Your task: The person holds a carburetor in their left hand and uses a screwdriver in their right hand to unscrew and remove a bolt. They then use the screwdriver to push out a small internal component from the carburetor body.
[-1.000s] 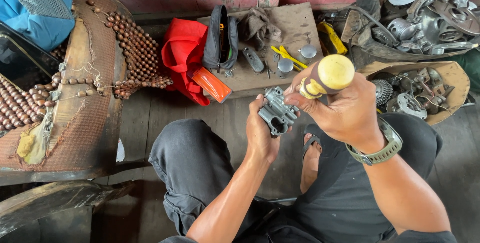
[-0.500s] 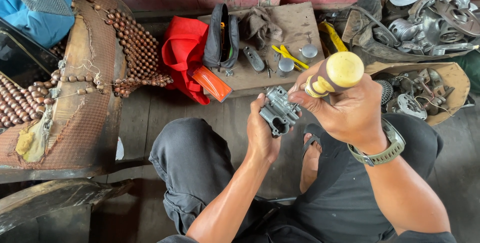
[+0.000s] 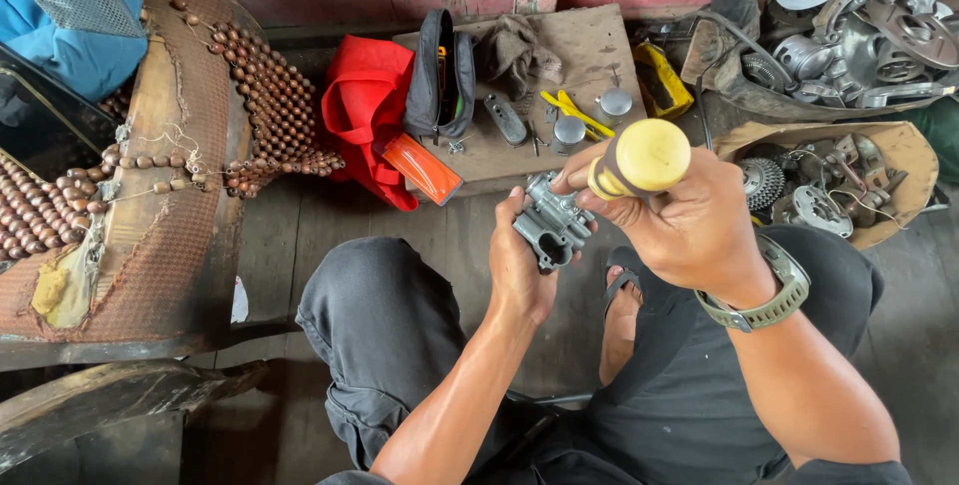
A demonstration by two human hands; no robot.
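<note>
My left hand (image 3: 519,260) grips a small grey metal carburettor body (image 3: 552,222) above my lap. A screwdriver with a round yellow handle (image 3: 644,157) is held in my right hand (image 3: 679,225), the handle end pointing up at the camera and the shaft aimed down into the metal part. The screwdriver's tip is hidden behind my fingers. A green-grey watch (image 3: 764,305) sits on my right wrist. I am seated on a wooden floor with my legs in dark trousers.
A wooden board (image 3: 589,55) ahead carries small metal caps, a yellow-handled tool, a rag and a dark pouch. A red cloth (image 3: 365,110) lies to its left. A beaded seat cover (image 3: 130,185) is at left. Trays of engine parts (image 3: 849,25) stand at right.
My right hand with the screwdriver has shifted slightly right and turned a little. The left hand and the metal part have stayed almost in place.
</note>
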